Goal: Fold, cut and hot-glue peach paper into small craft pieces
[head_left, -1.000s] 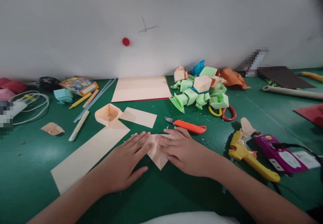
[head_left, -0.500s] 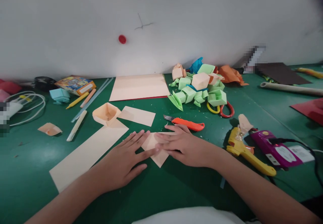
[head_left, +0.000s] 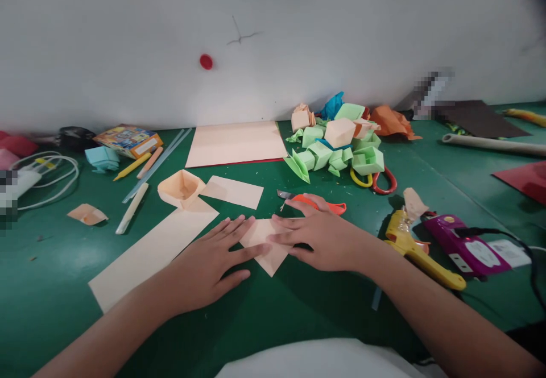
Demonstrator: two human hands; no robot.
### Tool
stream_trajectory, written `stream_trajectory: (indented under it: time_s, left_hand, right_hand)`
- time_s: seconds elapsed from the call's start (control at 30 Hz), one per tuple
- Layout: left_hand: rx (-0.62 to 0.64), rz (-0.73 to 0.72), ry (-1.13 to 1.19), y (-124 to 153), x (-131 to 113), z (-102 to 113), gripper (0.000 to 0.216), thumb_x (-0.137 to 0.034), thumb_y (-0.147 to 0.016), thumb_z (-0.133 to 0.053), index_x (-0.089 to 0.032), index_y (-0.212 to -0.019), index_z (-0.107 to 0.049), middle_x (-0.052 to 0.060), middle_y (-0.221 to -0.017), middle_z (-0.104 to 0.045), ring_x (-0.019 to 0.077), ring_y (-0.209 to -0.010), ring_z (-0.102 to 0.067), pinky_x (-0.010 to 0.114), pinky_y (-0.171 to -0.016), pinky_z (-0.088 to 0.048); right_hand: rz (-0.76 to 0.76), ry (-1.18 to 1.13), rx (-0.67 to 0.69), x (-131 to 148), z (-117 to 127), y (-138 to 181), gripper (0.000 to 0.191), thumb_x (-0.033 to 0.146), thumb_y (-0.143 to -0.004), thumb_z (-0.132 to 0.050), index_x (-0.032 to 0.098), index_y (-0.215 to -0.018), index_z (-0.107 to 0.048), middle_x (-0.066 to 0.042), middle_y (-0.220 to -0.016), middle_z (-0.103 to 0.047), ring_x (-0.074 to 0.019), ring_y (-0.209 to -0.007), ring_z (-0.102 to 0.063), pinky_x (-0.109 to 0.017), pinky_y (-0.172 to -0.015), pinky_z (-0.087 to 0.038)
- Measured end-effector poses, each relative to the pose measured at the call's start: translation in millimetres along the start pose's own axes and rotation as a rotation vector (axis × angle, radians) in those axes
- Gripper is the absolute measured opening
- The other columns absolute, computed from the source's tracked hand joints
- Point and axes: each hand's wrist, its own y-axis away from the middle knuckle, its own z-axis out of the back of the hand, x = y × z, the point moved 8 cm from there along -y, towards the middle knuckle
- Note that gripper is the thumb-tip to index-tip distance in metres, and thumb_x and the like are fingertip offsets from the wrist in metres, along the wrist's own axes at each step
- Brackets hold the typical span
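Note:
A small peach paper piece (head_left: 272,258), folded to a point toward me, lies flat on the green table. My left hand (head_left: 213,264) rests open on its left side, fingers stretched out. On its right side lies my right hand (head_left: 326,233), fingers spread and pressing on the paper. Both hands hide part of its edges. Just beyond the right hand is an orange utility knife (head_left: 336,207) with its blade out. A long peach paper strip (head_left: 149,258) runs partly under my left forearm. An open folded paper box (head_left: 181,189) and a short paper strip (head_left: 234,192) lie beyond it.
At the back are a peach sheet (head_left: 236,144) and a heap of green and peach folded paper (head_left: 341,150), with scissors (head_left: 384,182) beside it. A yellow glue gun (head_left: 420,258) and a purple power strip (head_left: 467,244) with a cord lie right. A marker (head_left: 132,166) lies left.
My right hand has slid slightly across the folded paper, its fingers a little more spread. The left hand stays in place on the paper. The whole view has shifted slightly.

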Motion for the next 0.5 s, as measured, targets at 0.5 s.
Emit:
stream_trajectory:
  time_s: [0.5]
  left_hand:
    - [-0.011,0.015,-0.001,2,5,-4,0.056,-0.041,-0.103,-0.051,-0.047,-0.156,-0.033,-0.002,-0.17,-0.015,0.033,-0.153,-0.029,0.054,-0.122,-0.035]
  right_hand:
    - [-0.229,-0.066,-0.007,-41,25,27,0.038,0.045,-0.099,-0.052,0.03,-0.132,-0.067,-0.002,-0.131,-0.072,-0.0295,-0.136,-0.054,-0.064,-0.125,-0.013]
